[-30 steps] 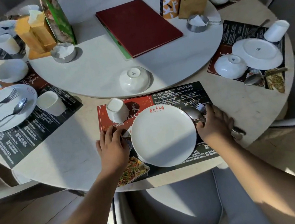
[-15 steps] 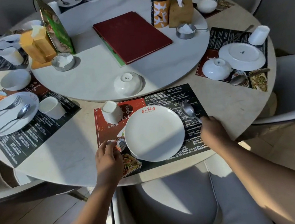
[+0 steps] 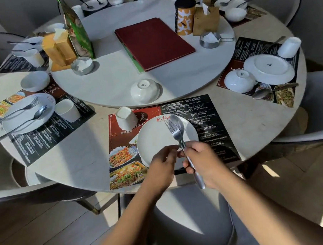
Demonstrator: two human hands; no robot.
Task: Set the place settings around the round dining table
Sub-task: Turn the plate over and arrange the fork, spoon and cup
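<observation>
A white plate (image 3: 156,141) lies on the red and black placemat (image 3: 212,120) at the near edge of the round table (image 3: 83,151). My right hand (image 3: 203,164) grips a fork and spoon (image 3: 175,128) together by their handles, their heads raised over the plate. My left hand (image 3: 161,162) is beside it at the plate's near rim, fingertips touching the handles. An upside-down white cup (image 3: 125,118) stands on the mat left of the plate. An upside-down white bowl (image 3: 145,91) rests on the turntable's near edge.
The white turntable (image 3: 111,81) carries a red menu book (image 3: 153,42), tissue holders, a patterned canister and small metal dishes. Other placemats around the table hold plates, bowls, cups and cutlery. Grey chairs ring the table; one seat (image 3: 189,230) is right below my arms.
My right hand has lifted the fork and spoon off the mat right of the plate and brought them over the plate. My left hand moved right from the mat to the handles.
</observation>
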